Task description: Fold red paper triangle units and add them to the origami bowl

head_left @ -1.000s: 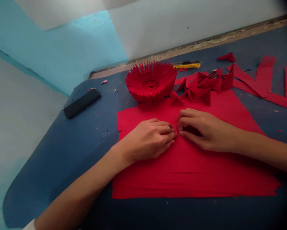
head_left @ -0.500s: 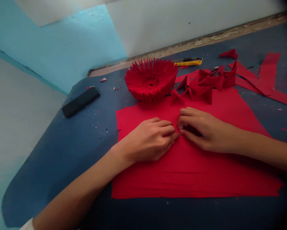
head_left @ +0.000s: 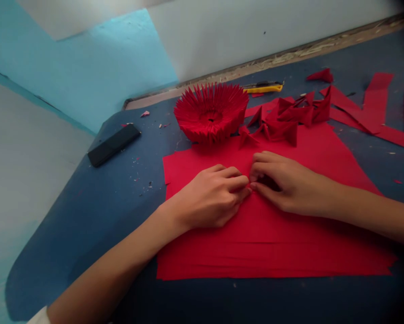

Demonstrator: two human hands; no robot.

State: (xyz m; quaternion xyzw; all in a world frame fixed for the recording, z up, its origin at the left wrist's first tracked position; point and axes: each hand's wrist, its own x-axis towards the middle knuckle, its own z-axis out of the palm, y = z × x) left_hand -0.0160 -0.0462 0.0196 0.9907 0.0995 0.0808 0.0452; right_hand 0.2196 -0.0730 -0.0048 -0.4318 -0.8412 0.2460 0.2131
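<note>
Over a stack of red paper sheets (head_left: 272,258), my left hand (head_left: 220,195) and my right hand (head_left: 281,182) meet fingertip to fingertip. Both are closed in a pinch on a small bit of red paper, mostly hidden by the fingers and hard to tell from the red sheets beneath. The right thumb and forefinger leave a dark gap behind their tips. Just beyond the hands lie several folded red paper triangles (head_left: 283,130). Left of them stands a round, bowl-like form of pleated red paper (head_left: 210,114) with a spiky rim.
A black phone (head_left: 114,145) lies at the left on the blue table (head_left: 70,216). Behind the pleated bowl is a yellow utility knife (head_left: 264,87), close to the wall. Red paper strips (head_left: 377,103) lie at the far right, and small scraps dot the tabletop.
My fingertips have shifted very slightly against each other, still pinched at the same spot. The view has moved a little; the other things stay put.
</note>
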